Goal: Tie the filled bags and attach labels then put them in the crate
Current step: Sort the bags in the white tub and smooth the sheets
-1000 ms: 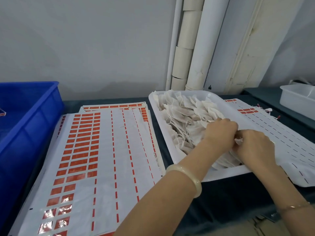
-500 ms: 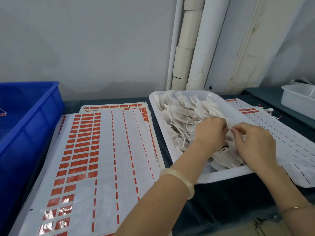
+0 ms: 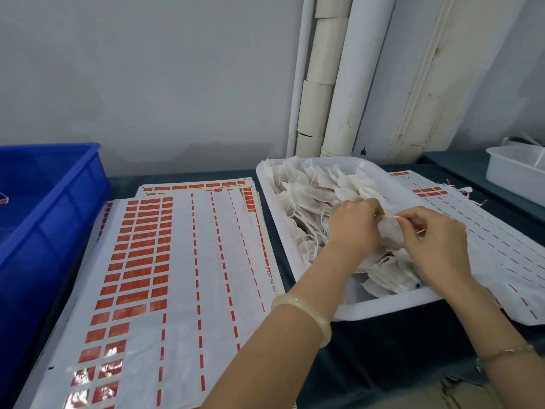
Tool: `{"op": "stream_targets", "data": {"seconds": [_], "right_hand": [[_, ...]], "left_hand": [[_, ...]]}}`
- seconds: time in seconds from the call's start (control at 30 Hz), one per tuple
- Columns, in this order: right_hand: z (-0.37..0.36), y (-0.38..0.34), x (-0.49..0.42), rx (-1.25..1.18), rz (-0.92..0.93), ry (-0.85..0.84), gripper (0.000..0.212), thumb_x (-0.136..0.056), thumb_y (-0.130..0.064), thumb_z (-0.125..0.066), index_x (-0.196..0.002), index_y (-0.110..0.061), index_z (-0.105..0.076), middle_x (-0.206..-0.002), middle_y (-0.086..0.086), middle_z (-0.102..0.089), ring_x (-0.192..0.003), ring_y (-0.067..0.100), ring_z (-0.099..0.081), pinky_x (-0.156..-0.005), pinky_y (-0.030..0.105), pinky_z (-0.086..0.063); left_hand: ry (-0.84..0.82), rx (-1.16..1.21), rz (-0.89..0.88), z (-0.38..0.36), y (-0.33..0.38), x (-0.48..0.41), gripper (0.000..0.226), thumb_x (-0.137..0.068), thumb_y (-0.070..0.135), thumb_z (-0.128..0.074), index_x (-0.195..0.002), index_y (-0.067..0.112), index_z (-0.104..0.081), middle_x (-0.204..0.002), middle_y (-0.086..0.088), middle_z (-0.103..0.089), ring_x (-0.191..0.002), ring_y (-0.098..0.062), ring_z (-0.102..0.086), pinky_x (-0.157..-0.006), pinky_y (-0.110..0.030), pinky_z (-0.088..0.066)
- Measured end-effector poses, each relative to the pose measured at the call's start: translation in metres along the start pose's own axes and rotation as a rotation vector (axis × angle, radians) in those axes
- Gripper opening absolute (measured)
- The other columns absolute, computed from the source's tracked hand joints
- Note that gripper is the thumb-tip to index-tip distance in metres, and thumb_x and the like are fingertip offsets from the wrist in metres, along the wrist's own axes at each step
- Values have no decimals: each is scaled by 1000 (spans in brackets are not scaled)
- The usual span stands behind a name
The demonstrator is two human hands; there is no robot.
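Both hands work over the tray [image 3: 383, 308], where the rest of the filled bags lie heaped within easy reach. The left hand [image 3: 354, 228] and right hand [image 3: 433, 240], fingers curled, pinch one bag [image 3: 390, 234] by its top between them, probably to draw its string tight. The labels [image 3: 141, 261] lie just left of the tray and the crate [image 3: 44, 219] beyond them, ready for the later steps.

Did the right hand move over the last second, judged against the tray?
Yes. The right hand has shifted slightly up the picture, away from the tray's near rim, pinching a bag together with the left hand.
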State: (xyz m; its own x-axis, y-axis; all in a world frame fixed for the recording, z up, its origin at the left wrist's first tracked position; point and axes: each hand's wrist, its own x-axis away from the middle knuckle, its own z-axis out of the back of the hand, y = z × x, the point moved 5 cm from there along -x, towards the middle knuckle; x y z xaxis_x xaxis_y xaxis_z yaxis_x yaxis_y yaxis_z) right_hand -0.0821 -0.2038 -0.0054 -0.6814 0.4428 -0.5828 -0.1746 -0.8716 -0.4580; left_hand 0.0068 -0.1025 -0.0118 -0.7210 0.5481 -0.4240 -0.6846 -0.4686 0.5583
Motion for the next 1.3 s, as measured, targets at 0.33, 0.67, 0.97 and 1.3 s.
{"op": "stream_targets", "data": {"seconds": [0.33, 0.67, 0.97, 1.3], "right_hand": [[-7, 1, -2, 34, -14, -48, 8, -86, -17, -66, -91, -20, -73, -80, 2, -72, -74, 23, -65, -71, 37, -54], [8, -6, -5, 42, -37, -38, 8, -88, -18, -65, -93, -19, -71, -84, 2, -72, -78, 23, -64, -69, 35, -53], [21, -51, -18, -74, 25, -20, 7, -89, -17, -63, -90, -20, -70, -83, -5, -70, -79, 14, -63, -74, 38, -53], [20, -113, -20, -252, 90, -16, 7, -87, -17, -66, -90, -16, -72, -83, -2, -72, -77, 14, -66, -80, 38, -55]], "left_hand": [[-81, -47, 69, -5, -5, 0, 24, -85, 7, -51, -101, 17, -66, -104, -5, -66, -100, -28, -57, -74, -34, -38], [71, 3, 2, 17, 6, 3, 19, -89, 14, -57, -101, 19, -72, -106, -5, -64, -99, -27, -56, -76, -34, -42], [160, 16, -54, 71, -2, 8, 18, -94, 23, -56, -103, 17, -70, -101, 1, -72, -96, -20, -63, -81, -36, -49], [248, 39, -60, 146, -34, 34, 12, -92, 25, -61, -96, 20, -70, -87, 12, -66, -83, -5, -60, -73, -23, -48]]}}
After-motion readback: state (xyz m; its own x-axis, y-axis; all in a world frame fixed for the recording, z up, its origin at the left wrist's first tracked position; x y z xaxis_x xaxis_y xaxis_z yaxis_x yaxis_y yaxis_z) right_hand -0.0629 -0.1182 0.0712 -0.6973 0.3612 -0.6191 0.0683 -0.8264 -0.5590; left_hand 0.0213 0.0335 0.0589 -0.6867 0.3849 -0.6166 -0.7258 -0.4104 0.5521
